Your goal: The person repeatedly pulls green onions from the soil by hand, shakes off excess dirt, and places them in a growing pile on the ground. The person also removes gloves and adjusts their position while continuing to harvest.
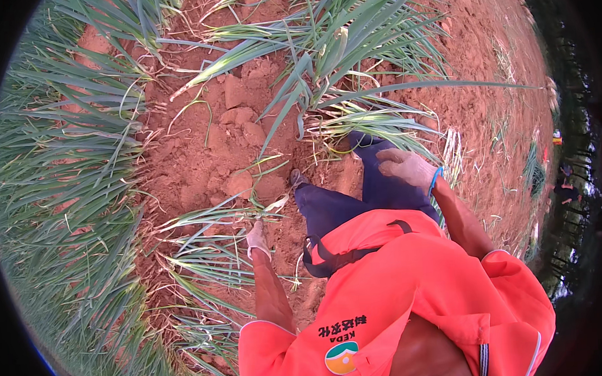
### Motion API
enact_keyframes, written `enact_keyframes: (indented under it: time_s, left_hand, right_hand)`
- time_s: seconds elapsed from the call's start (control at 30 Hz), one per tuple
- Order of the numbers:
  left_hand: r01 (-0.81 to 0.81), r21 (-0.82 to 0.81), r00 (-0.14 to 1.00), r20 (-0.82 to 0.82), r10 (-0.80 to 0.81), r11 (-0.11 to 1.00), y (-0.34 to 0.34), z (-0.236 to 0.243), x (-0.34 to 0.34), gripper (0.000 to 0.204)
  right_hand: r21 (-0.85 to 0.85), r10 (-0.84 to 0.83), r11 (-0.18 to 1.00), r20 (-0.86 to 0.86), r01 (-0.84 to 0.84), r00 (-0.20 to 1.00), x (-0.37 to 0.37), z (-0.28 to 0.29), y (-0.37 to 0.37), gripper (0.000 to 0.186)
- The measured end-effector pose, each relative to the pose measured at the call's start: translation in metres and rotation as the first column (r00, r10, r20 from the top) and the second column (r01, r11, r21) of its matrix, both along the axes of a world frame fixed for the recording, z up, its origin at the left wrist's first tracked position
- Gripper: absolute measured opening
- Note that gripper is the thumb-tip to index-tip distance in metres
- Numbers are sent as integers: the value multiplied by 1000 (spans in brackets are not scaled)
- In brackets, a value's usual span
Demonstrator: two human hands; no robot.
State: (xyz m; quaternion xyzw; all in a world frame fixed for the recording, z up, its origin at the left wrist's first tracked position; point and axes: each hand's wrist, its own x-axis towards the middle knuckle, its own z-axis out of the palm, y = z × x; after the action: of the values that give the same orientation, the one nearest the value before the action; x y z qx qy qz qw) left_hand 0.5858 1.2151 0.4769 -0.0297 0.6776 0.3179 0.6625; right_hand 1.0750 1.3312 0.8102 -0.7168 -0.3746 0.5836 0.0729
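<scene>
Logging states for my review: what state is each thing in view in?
Left hand: gloved, by onion leaves, grip unclear
Right hand: gloved, over trouser leg
Left-side onions: leafy, densely packed
Soil: loose, clumpy
Pale onion stalk: lying down
Blue wristband: worn
Red shirt: worn, collar open

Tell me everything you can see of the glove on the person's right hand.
The glove is pale with a pinkish tint and looks like thin fabric. It is worn on the right hand, its finger end toward the picture's left; how far the hand curls is unclear. A bright blue band circles its wrist end, where the bare forearm begins. It lies over the dark blue trousers, apparently resting on them; nothing visible is held.
</scene>
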Motion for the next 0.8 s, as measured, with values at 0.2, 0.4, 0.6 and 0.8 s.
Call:
enact_keyframes:
  time_s: [0.2, 0.4, 0.6, 0.8]
  left_hand:
    - [-215, -145, 975, 26, 221, 966, -57, 66, 49, 23]
    - [-304, -364, 953, -131, 274, 881, -211, 60, 84, 30]
    - [-167, -739, 978, -38, 206, 653, -320, 32, 116, 36]
    - [9, -551, 996, -73, -59, 834, -172, -14, 135, 31]
  right_hand:
    - [32, 681, 723, 136, -690, 719, -137, -137, 95, 71]
    - [10, 560, 161, 823, -987, 100, -149, -422, 236, 36]
    - [-607, 595, 509, 760, -610, -259, -20, -545, 291, 63]
    - [-415, 767, 595, 549, -688, 333, 126, -519, 204, 51]
